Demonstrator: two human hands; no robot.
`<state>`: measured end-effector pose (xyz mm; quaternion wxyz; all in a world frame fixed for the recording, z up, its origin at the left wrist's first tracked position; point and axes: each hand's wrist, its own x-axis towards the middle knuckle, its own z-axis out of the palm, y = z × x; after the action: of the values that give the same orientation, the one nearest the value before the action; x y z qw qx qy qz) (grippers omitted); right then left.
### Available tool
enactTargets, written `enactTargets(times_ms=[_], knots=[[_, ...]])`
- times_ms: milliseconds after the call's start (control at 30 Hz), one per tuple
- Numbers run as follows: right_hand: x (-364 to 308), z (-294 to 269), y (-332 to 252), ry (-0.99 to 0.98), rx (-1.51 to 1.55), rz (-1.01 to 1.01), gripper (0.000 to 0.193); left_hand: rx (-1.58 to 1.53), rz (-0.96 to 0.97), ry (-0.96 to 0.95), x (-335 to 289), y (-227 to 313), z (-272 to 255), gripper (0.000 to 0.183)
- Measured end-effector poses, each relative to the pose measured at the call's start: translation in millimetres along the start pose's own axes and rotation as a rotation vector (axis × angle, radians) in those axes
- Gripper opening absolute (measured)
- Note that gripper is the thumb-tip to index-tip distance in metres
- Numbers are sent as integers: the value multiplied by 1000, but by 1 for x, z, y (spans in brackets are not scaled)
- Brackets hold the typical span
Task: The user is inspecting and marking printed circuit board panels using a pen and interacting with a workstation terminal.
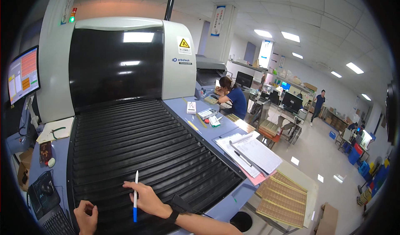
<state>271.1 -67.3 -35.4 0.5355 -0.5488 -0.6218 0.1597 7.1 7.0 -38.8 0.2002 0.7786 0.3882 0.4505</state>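
Monitor (23, 74): lit with coloured blocks, at the far left.
Keyboard (56, 224): black, in the lower left corner.
Pliers (58, 129): green-handled, lying on a white sheet (63, 124) on the blue-grey table (60, 158).
Left hand (86, 216): near the lower edge, its grip half curled, a gap showing between thumb and forefinger, apparently holding nothing.
Machine (179, 81): pale casing, glossy dark front, standing behind the bed.
Ridged bed (137, 139): black, its slats running crosswise.
Pen (135, 214): in the right hand above the bed, white end pointing away, blue end toward the person (whether it touches the slats cannot be told).
Right hand (146, 199): its grip is closed on the pen, forefinger reaching leftward; a black band (173, 215) circles the wrist.
Small boxes (207, 113): white, right of the bed.
Co-worker (236, 101): seated beyond the boxes in a dark blue top, bent forward.
Papers (260, 154): overlapping, a dark pen (243, 158) on top.
Panel (281, 197): gold-brown, at lower right.
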Motion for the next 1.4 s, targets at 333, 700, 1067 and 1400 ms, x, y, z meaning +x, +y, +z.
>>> enactTargets(times_ms=[333,700,1067,1400], knots=[[-4,4,12,63,34,21,43,90,-81,-41,-15,12,-20,12],[6,-5,4,99,154,68,40,-45,-160,38,-16,-16,-18,9],[5,9,1,55,-41,80,41,69,21,-10,-10,-23,-20,20],[-7,3,-29,9,-36,-26,40,-49,41,94,-28,-17,-13,11]])
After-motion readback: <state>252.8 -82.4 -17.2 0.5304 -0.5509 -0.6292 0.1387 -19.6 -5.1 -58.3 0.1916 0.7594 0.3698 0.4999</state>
